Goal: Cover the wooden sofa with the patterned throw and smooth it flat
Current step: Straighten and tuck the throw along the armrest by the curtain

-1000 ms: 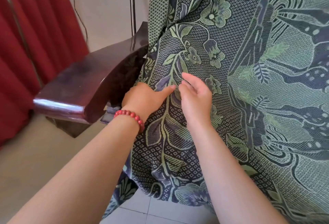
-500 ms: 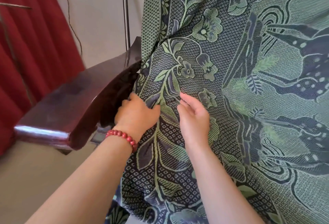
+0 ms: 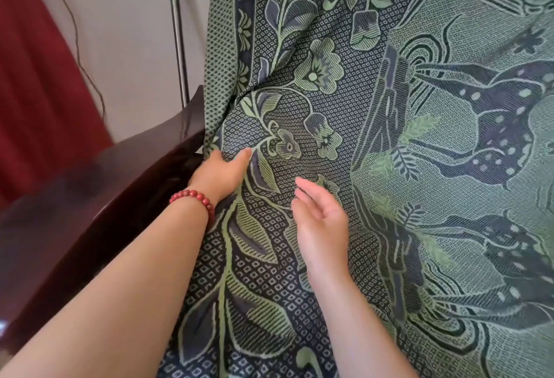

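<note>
The green and dark blue patterned throw hangs over the sofa's back and seat and fills the right of the view. The dark wooden sofa armrest shows bare at the left. My left hand, with a red bead bracelet on the wrist, is at the throw's left edge beside the armrest. Its thumb lies on top of the cloth and its fingers are hidden in the gap behind it. My right hand is open just right of it, fingers slightly spread, palm turned left, close over the cloth.
A metal pole with a green grip leans on the pale wall behind the armrest. A red curtain hangs at the far left, with a thin cable running down the wall beside it.
My left hand has slid from the cloth's face into the gap at the armrest. My right hand has lifted off the throw and opened. The view has moved closer.
</note>
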A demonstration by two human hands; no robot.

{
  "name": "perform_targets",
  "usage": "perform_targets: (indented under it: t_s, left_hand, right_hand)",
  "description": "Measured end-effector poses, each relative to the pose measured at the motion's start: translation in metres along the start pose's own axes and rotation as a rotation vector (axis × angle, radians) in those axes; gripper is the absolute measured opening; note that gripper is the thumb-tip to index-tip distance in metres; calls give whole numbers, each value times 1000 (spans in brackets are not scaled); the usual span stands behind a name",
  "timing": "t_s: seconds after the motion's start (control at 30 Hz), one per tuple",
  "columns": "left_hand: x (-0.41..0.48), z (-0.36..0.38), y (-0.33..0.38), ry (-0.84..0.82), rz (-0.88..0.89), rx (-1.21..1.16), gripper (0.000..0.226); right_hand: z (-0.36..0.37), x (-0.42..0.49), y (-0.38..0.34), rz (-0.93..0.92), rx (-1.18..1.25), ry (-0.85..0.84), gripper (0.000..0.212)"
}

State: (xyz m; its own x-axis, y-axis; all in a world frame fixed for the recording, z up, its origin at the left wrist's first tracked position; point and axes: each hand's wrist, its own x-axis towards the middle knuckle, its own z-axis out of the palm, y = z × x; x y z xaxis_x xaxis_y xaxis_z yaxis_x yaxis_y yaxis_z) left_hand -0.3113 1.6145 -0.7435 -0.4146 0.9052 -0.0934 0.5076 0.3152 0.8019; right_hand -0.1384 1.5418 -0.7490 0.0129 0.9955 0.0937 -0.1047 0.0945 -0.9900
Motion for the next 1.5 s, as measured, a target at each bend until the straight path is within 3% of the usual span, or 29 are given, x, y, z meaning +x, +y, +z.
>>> perform_targets:
  t_s: [0.1, 0.27, 0.37, 0.47, 0.57, 0.63, 0.7, 0.83, 1.03, 1.23, 1.33, 1.5]
  left_hand:
    - [18, 7, -6, -26, -58, -122, 95]
    - [27, 19, -13, -51, -119, -32, 108]
    - [33, 19, -13, -72, -133, -120, 114]
    - [32, 19, -10, -52, -64, -149, 90]
    - [32, 18, -1, 134, 88, 36, 66]
    - [36, 15, 4, 213, 172, 36, 48]
    - [45, 13, 9, 196, 132, -54, 45]
    - [60, 17, 5, 102, 34, -181, 68]
    - [80, 21, 7, -15, -99, -255, 85]
    - [115, 24, 0, -183, -214, -244, 159]
    - [124, 32, -2, -204, -197, -220, 157]
    - [121, 29, 2, -211, -182, -200, 135]
  right_hand:
    - [-1, 8, -2, 41, 61, -8, 35]
    - [2, 18, 6, 39, 54, -24, 35]
    - [4, 25, 14, 4, 17, -16, 34]
    - [16, 39, 19, -26, -8, -33, 33]
    - [32, 55, 16, -17, -5, -78, 32]
    - [41, 61, 13, -21, 2, -110, 33]
    - [44, 66, 11, -29, 12, -111, 33]
    - [44, 72, 11, -36, 21, -127, 34]
    - [46, 82, 20, -56, 43, -123, 34]
    - [46, 91, 29, -44, 47, -115, 36]
    - [49, 96, 30, -46, 50, -97, 36]
    - [32, 96, 22, -52, -13, -59, 34]
